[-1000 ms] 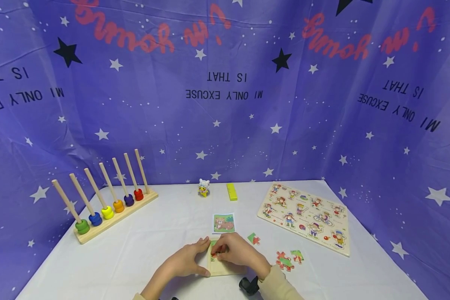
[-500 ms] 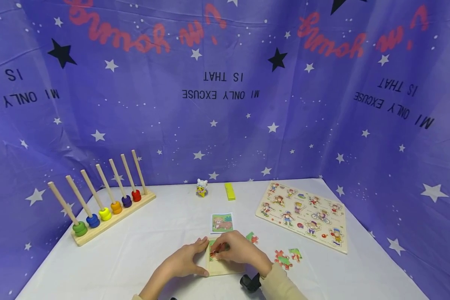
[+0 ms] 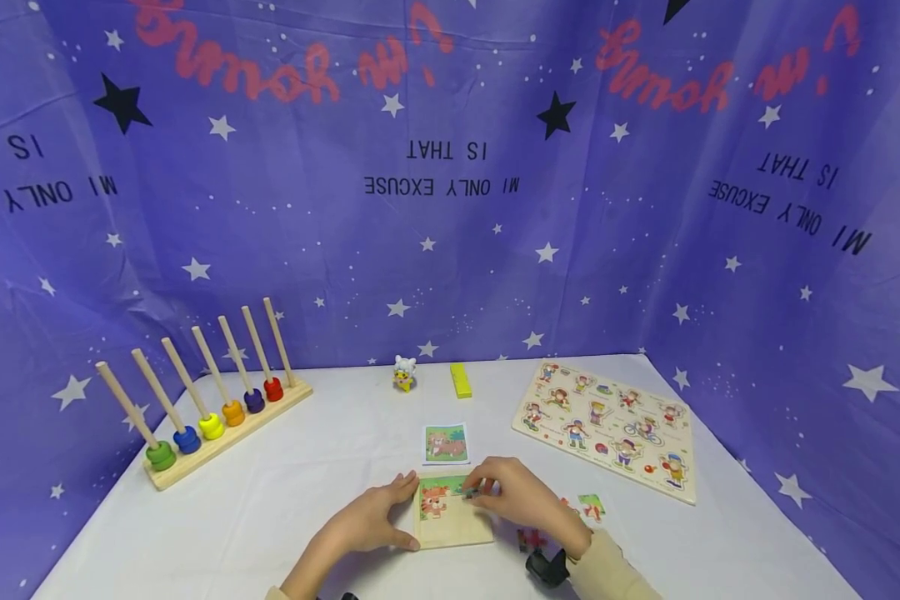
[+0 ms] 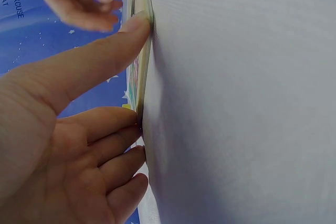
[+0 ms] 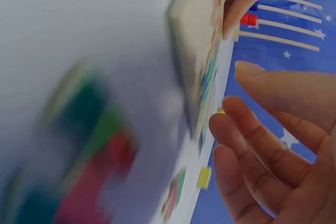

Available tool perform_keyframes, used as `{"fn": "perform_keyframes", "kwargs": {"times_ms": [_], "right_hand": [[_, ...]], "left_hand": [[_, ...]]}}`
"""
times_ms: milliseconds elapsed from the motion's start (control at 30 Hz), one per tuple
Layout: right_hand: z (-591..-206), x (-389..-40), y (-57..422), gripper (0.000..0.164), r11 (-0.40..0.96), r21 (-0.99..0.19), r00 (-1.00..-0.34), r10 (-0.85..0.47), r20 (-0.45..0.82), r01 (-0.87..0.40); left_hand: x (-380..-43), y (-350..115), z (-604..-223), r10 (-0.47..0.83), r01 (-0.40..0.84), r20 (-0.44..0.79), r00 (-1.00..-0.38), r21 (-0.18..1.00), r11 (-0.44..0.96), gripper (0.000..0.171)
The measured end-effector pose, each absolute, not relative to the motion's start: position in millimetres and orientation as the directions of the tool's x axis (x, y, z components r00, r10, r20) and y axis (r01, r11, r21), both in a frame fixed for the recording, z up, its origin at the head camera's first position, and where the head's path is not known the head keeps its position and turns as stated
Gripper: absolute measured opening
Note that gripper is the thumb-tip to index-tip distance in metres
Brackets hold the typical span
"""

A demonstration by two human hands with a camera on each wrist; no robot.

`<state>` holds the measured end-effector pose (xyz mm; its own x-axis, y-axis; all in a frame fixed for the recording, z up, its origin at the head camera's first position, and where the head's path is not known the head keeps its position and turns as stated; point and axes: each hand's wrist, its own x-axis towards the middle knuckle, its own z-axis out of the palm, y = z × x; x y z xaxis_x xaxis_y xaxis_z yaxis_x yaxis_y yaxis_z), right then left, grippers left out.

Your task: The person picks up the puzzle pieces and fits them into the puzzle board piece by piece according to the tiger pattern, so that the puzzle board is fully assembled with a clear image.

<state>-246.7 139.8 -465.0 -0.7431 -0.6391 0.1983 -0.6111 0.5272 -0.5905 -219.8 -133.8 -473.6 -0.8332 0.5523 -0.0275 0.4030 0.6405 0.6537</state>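
Head cam looks forward and down from above, wide, over desk point(image 3: 330, 467) and backdrop point(image 3: 450, 283). Left and right wrist cams sit close and low, scene turned sideways; both share wooden board point(image 3: 465, 529), left hand point(image 3: 367, 518), right hand point(image 3: 521, 493).

Hands, two, bare: left hand point(image 3: 367, 525) and right hand point(image 3: 513, 492), each with four fingers and a thumb; nails short where visible. Right sleeve point(image 3: 611, 579), long, plain beige, soft folds, its cuff ending short of the wrist. Left sleeve point(image 3: 275, 593), matching beige, only a sliver at the near edge. Right wrist camera point(image 3: 546, 570), compact, black, rounded at its left end. Black fitting point(image 3: 349, 596) near the left wrist, mostly cropped; shape unclear.
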Motion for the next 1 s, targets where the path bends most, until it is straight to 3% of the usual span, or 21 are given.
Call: {"fn": "perform_keyframes", "kwargs": {"times_ms": [600, 1000], "right_hand": [[-461.3, -216.4, 217.0, 0.023, 0.631, -0.546, -0.799, -0.588, 0.126, -0.551], [-466.5, -207.8, 244.0, 0.019, 0.67, -0.513, -0.821, -0.554, 0.134, -0.536]], "left_hand": [[-219.8, -133.8, -471.9, 0.549, 0.399, -0.031, -0.835, 0.653, 0.644, 0.092], [-218.3, -133.1, -472.0, 0.546, 0.397, -0.03, -0.837, 0.654, 0.644, 0.092]]}}
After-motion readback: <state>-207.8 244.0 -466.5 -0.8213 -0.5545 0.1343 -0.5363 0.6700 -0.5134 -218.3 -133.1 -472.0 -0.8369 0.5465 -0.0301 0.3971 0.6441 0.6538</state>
